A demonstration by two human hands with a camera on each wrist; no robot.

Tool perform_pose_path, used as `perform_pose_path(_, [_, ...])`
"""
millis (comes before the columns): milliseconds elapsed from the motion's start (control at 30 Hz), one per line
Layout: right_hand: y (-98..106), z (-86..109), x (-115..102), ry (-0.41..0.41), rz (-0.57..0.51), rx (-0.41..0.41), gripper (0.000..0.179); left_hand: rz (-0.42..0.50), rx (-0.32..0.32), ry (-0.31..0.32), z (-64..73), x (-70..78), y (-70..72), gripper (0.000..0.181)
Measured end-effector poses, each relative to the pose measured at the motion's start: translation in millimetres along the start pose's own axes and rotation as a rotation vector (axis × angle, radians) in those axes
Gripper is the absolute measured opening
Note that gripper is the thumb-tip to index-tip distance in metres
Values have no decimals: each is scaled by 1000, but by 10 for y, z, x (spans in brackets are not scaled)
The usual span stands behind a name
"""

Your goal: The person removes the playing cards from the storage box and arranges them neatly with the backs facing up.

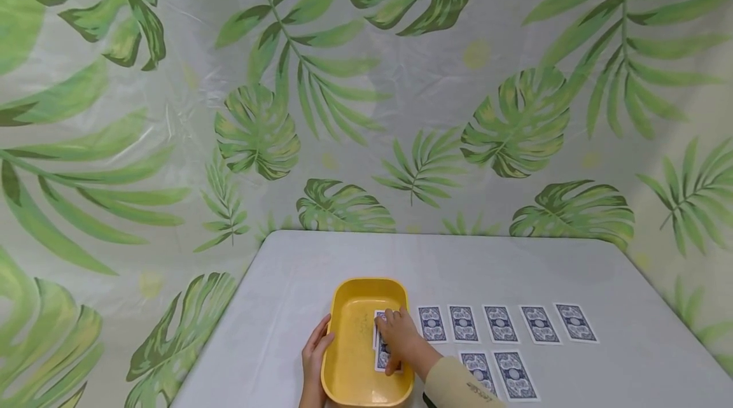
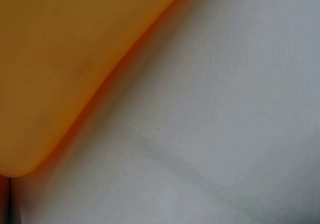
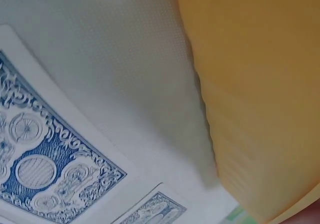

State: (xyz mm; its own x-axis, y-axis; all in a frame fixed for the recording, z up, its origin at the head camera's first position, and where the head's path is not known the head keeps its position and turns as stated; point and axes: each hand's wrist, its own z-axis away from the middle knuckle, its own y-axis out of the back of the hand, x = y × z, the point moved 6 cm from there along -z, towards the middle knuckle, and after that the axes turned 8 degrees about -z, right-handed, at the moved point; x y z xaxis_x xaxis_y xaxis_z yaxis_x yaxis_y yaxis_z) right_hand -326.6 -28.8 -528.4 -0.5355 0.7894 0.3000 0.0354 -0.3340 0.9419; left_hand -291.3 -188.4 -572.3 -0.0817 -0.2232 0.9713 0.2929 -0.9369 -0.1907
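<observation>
A yellow rectangular tray (image 1: 349, 389) stands on the white-covered table. My left hand (image 1: 314, 357) holds its left side, thumb at the rim and fingers along the outer wall. My right hand (image 1: 401, 335) reaches over the tray's right rim. It holds a blue-backed playing card (image 1: 382, 357) by its two ends, fingers at the far end and thumb at the near end. Another card's white edge shows under it inside the tray. In the left wrist view only the tray's wall (image 2: 60, 73) and the cloth show. The right wrist view shows the tray's outer side (image 3: 250, 93).
Right of the tray, several face-down playing cards (image 1: 462, 323) lie in a far row. Two more cards (image 1: 515, 375) lie in a nearer row, one partly behind the right sleeve (image 1: 458, 386). A leaf-patterned curtain (image 1: 424, 96) hangs behind the table (image 1: 321, 252).
</observation>
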Motion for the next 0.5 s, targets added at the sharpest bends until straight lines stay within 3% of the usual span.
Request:
perform_pose_path(133, [55, 42, 1, 23, 48, 48, 103, -2, 6, -6, 3, 8, -6, 45])
perform_pose_path(367, [149, 164, -35, 112, 122, 194, 82, 6, 10, -4, 16, 17, -8, 45])
perform_pose_path(500, [170, 219, -59, 127, 180, 201, 81, 6, 2, -2, 17, 11, -7, 45])
